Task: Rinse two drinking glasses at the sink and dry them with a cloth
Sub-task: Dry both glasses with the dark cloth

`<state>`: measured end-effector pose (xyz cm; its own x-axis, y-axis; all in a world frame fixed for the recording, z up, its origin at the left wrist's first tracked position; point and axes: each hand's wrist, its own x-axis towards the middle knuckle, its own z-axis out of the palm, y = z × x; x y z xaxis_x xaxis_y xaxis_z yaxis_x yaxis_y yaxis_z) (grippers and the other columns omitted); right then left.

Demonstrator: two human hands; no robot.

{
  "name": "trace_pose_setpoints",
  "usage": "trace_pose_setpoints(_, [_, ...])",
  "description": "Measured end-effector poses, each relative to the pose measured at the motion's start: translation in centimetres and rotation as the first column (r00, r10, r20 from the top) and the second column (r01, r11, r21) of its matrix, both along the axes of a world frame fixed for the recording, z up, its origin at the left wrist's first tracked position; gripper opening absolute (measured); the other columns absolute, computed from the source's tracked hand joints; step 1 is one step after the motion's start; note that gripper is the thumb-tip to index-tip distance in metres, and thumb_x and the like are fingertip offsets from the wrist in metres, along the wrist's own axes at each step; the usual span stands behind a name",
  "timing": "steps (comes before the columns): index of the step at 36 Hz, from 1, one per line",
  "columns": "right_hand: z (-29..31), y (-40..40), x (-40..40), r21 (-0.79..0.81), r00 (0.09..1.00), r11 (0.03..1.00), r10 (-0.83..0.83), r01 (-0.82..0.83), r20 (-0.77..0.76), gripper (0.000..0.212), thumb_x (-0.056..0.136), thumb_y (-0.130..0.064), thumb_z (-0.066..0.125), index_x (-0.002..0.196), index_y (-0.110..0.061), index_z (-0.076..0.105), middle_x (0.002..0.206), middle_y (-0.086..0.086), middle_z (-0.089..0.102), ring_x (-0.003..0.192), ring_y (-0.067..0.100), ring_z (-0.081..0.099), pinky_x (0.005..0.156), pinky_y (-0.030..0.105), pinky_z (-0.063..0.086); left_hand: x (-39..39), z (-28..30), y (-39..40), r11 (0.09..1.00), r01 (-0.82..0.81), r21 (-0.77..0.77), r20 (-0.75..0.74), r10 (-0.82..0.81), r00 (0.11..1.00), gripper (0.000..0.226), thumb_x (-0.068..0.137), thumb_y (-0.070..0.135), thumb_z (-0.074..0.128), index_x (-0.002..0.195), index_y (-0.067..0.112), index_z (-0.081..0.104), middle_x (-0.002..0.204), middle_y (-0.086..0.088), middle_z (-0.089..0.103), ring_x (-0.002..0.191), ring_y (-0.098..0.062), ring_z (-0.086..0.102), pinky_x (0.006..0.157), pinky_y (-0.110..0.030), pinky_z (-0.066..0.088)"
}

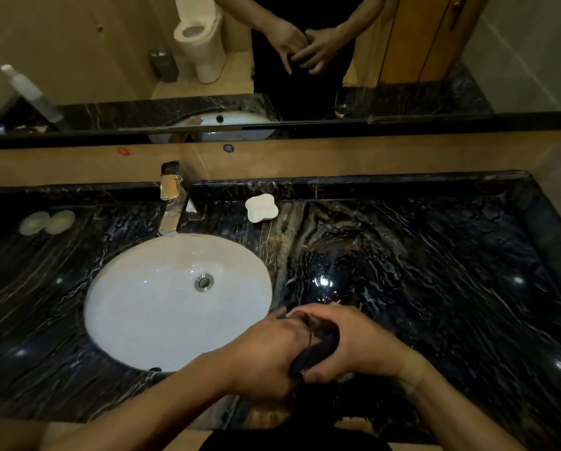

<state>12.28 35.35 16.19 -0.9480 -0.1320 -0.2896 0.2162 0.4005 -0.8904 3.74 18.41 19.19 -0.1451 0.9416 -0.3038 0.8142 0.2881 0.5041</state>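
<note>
My left hand (266,356) and my right hand (357,346) meet over the counter's front edge, just right of the white sink (136,307). My right hand grips a dark cloth (316,353) bunched between the two hands. My left hand curls round a clear drinking glass (308,330); only a thin curved rim of it shows beside the cloth. A second clear glass (325,284) stands upright on the black marble counter (435,288) just beyond my hands, hard to make out apart from its glints.
A chrome faucet (171,203) stands behind the sink, with no water running. A white soap dish (261,208) lies to its right, and two pale round soaps (46,222) at the far left. The mirror (305,60) lines the back wall.
</note>
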Motion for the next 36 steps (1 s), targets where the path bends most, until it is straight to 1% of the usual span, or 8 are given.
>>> trace_pose_setpoints(4, [-0.3,0.1,0.4,-0.401,0.992,0.91,-0.063,0.102,0.109,0.08,0.065,-0.016,0.089,0.136,-0.026,0.055,0.123,0.007,0.07,0.114,0.021,0.067,0.098,0.033,0.053,-0.4,1.0,-0.4,0.952,-0.282,-0.115,0.41,0.304,0.86,0.015,0.08,0.016,0.075,0.082,0.019,0.061,0.072,0.007,0.062,0.061,-0.01,0.054,0.059,-0.028,0.045])
trace_pose_setpoints(9, [-1.5,-2.0,0.6,-0.569,0.874,0.696,-0.478,0.438,0.089,0.037,0.083,-0.044,0.066,0.115,-0.026,0.064,0.117,0.008,0.069,0.108,0.022,0.065,0.094,0.037,0.05,-0.1,1.4,-0.5,0.7,-0.704,-0.119,0.735,0.539,0.412,0.026,0.077,0.004,0.08,0.102,0.007,0.074,0.09,-0.01,0.076,0.079,-0.017,0.067,0.075,-0.028,0.053])
trace_pose_setpoints(16, [-0.1,-3.3,-1.9,-0.492,0.603,0.591,-0.783,0.639,-0.155,0.022,0.091,-0.039,0.051,0.09,-0.021,0.064,0.088,-0.01,0.068,0.078,0.006,0.063,0.069,0.019,0.049,1.3,2.0,0.9,0.64,-0.763,-0.09,0.836,0.465,0.291,0.05,0.076,-0.012,0.075,0.118,0.014,0.069,0.114,-0.006,0.074,0.108,-0.022,0.07,0.087,-0.026,0.054])
trace_pose_setpoints(23, [3.3,-1.3,-3.0,-0.473,0.703,0.636,-0.709,0.61,-0.048,0.018,0.084,-0.025,0.057,0.077,-0.013,0.068,0.078,-0.004,0.068,0.071,0.008,0.06,0.061,0.019,0.046,1.2,2.8,1.0,0.753,-0.656,0.055,0.701,0.439,0.562,0.067,0.07,0.003,0.08,0.13,0.024,0.059,0.125,0.012,0.068,0.116,-0.006,0.063,0.099,-0.03,0.051])
trace_pose_setpoints(27, [4.0,-0.4,-3.3,-0.422,0.687,0.543,-0.592,0.726,0.421,0.019,0.09,-0.029,0.06,0.079,-0.016,0.067,0.062,0.002,0.059,0.045,0.012,0.054,0.038,0.019,0.035,0.3,1.3,1.4,0.906,-0.295,0.304,0.028,0.301,0.953,0.038,0.077,0.021,0.071,0.113,0.028,0.06,0.111,0.01,0.062,0.108,-0.014,0.059,0.099,-0.044,0.048])
trace_pose_setpoints(30, [3.7,0.2,-3.2,-0.39,0.68,0.607,-0.367,0.692,0.635,0.032,0.091,-0.038,0.06,0.067,-0.017,0.063,0.049,0.001,0.054,0.036,0.016,0.051,0.038,0.02,0.037,-1.3,-0.3,0.6,0.955,0.102,0.28,-0.411,0.024,0.911,0.037,0.089,0.029,0.064,0.126,0.029,0.062,0.125,0.011,0.063,0.119,-0.015,0.057,0.112,-0.056,0.033])
trace_pose_setpoints(33, [3.5,0.9,-3.3,-0.402,0.703,0.664,-0.268,0.63,0.659,0.038,0.093,-0.045,0.055,0.072,-0.016,0.066,0.05,0.004,0.059,0.04,0.021,0.059,0.037,0.018,0.039,-2.6,-0.1,0.3,0.935,0.234,0.264,-0.443,-0.098,0.891,0.034,0.096,0.028,0.053,0.129,0.025,0.063,0.127,0.006,0.064,0.121,-0.018,0.059,0.106,-0.047,0.039])
trace_pose_setpoints(36, [3.8,1.2,-3.3,-0.492,0.743,0.622,-0.231,0.609,0.628,0.046,0.093,-0.053,0.051,0.093,-0.011,0.071,0.061,0.01,0.065,0.045,0.024,0.063,0.034,0.019,0.041,-2.1,0.4,1.2,0.961,0.083,0.263,-0.408,0.033,0.912,0.035,0.087,0.029,0.061,0.121,0.022,0.064,0.121,0.004,0.066,0.117,-0.019,0.058,0.086,-0.033,0.042])
